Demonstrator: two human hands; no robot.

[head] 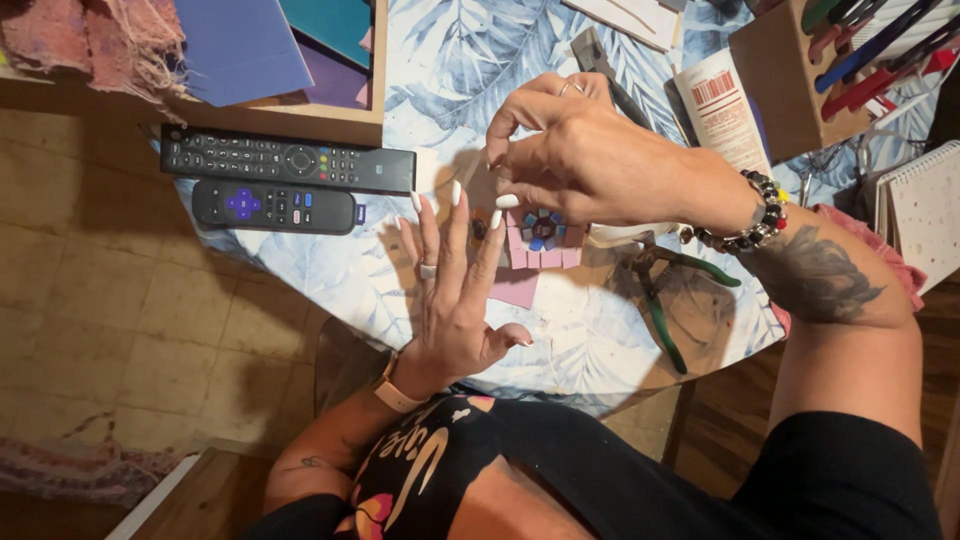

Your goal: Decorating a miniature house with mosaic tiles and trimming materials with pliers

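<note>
Under right hand [590, 150] — mosaic piece [541, 238] partly hidden.

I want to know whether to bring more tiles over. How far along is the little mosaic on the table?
Done: a round centre of blue, dark and red bits, with pink tiles along its left and lower sides, sits in the mosaic. In hand: the right hand hovers above it, fingertips pinched; any piece held is hidden. The left hand lies flat beside it. Left: the upper side is hidden by the hand. Green pliers lie unused.
</note>
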